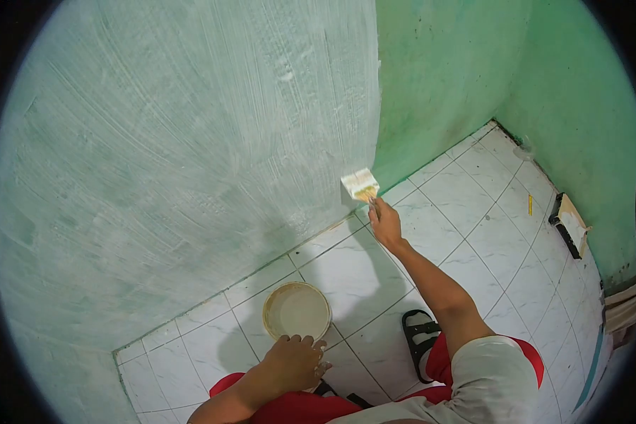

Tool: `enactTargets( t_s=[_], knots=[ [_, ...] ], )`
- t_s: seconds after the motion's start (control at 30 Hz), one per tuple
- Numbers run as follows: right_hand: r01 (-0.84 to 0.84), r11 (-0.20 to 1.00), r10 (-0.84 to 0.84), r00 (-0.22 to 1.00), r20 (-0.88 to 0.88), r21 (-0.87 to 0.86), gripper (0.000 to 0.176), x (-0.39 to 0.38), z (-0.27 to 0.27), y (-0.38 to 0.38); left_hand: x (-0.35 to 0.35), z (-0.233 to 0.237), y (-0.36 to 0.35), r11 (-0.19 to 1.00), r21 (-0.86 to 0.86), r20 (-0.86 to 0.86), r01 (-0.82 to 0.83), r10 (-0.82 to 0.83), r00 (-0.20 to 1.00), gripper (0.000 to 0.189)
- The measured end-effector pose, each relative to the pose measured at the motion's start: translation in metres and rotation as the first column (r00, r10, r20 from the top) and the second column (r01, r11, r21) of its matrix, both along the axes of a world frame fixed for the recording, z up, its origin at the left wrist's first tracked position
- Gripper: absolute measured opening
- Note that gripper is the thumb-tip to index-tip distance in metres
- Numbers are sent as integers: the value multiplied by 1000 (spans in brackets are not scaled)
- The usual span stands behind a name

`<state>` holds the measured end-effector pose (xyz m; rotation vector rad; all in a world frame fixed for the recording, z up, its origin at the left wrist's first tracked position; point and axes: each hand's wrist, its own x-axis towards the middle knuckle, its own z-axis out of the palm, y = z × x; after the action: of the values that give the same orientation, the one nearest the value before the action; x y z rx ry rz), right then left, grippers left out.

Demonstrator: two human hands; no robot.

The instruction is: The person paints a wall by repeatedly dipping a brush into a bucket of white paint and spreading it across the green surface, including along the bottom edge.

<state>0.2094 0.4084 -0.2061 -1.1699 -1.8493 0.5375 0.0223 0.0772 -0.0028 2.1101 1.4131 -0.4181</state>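
My right hand (386, 223) grips the handle of a wide paintbrush (361, 182), its fingers wrapped round it. The brush head, coated white, is at the lower part of the wall, close to where the whitish coat (261, 127) ends and the green paint (438, 78) begins. My left hand (297, 362) hangs over my knee, fingers loosely spread with nothing in them and whitish smears on some fingertips. Just beyond it, a round bucket (265, 314) of pale paint stands on the floor, its near rim right by my fingertips.
White tiles (473, 261) cover the floor up to the wall. At the right wall leans a black-edged, paint-smeared block (571, 225), with a small yellow strip (530, 205) on the floor nearby. My sandaled foot (420, 339) is right of the bucket. Folded cloth-like material (622, 311) lies at the far right.
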Motion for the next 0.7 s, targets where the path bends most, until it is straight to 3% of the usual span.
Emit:
enactTargets(
  t_s=[0.17,0.27,0.33,0.53,0.7],
  knots=[
    [34,962,52,952,302,-270,26,0,12,-9,2,0,1,999,35,18,2,-3,1000,50],
    [-8,971,101,920,378,-240,28,-14,49,3,2,-4,-2,998,51,23,23,-24,999,50],
    [9,984,58,928,369,-176,20,-30,90,15,1,-7,-4,997,73,34,26,-29,999,50],
    [-55,998,62,977,203,-37,20,-30,232,9,-1,-7,-4,999,51,27,15,-17,999,50],
    [-73,995,64,990,126,69,19,-16,274,-19,-2,-3,-4,996,85,32,-4,1,999,48]
  ],
)
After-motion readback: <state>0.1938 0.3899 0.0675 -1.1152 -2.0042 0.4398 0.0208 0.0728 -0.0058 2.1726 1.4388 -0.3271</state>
